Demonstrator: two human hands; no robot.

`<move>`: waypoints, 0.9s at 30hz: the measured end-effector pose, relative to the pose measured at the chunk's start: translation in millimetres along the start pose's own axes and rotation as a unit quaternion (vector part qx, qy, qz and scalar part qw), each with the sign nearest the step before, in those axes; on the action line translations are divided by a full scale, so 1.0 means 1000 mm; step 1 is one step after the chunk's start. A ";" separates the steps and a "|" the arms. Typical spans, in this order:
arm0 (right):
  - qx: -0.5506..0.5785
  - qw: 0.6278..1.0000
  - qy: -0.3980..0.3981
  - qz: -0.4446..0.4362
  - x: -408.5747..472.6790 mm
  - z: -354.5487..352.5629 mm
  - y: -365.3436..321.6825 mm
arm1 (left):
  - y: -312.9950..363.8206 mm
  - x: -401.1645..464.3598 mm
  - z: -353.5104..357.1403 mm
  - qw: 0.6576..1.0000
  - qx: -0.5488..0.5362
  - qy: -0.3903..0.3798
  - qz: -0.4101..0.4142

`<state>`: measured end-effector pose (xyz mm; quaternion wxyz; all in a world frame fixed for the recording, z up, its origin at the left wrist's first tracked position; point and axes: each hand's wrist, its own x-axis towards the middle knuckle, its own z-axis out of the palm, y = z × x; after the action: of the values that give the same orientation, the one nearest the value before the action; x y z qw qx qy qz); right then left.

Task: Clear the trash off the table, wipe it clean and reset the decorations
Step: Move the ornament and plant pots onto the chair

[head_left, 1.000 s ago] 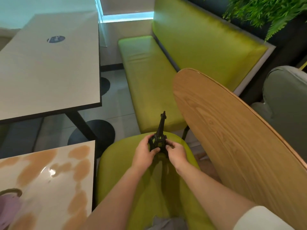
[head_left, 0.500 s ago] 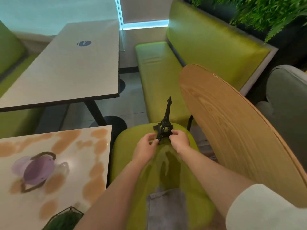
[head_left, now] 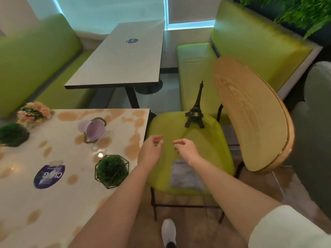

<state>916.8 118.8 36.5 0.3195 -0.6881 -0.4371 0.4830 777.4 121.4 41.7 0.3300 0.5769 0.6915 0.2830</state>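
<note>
Head view: both hands point(head_left: 168, 149) loosely curled, empty; grey cloth point(head_left: 186, 178) partly hidden behind right forearm, blurred.

Behind, a grey rectangular table point(head_left: 123, 58) with a round blue sticker point(head_left: 132, 40) on its top, flanked by lime-green bench seats point(head_left: 195, 68) on both sides; along the upper right, a wall of green ferns point(head_left: 302, 13); at far right, part of a grey-green armchair point(head_left: 318, 126); below, a brown wooden floor point(head_left: 195, 228) and one white shoe point(head_left: 168, 231)
</note>
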 end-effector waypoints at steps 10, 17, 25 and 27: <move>-0.015 0.997 -0.077 0.006 -0.056 0.057 0.013 | -0.053 -0.065 -0.065 0.996 -0.020 0.087 -0.022; -0.040 0.993 -0.112 0.010 -0.065 0.106 0.007 | -0.104 -0.066 -0.108 0.977 0.023 0.177 -0.118; -0.060 0.983 -0.172 0.012 -0.058 0.159 -0.013 | -0.149 -0.052 -0.114 0.953 -0.052 0.139 -0.265; -0.082 0.979 -0.185 0.011 -0.057 0.166 -0.015 | -0.153 -0.052 -0.112 0.953 -0.079 0.117 -0.267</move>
<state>746.8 76.1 16.6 0.1705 -0.6156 -0.5187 0.5682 602.4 42.4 0.4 0.3553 0.3065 0.8291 0.3040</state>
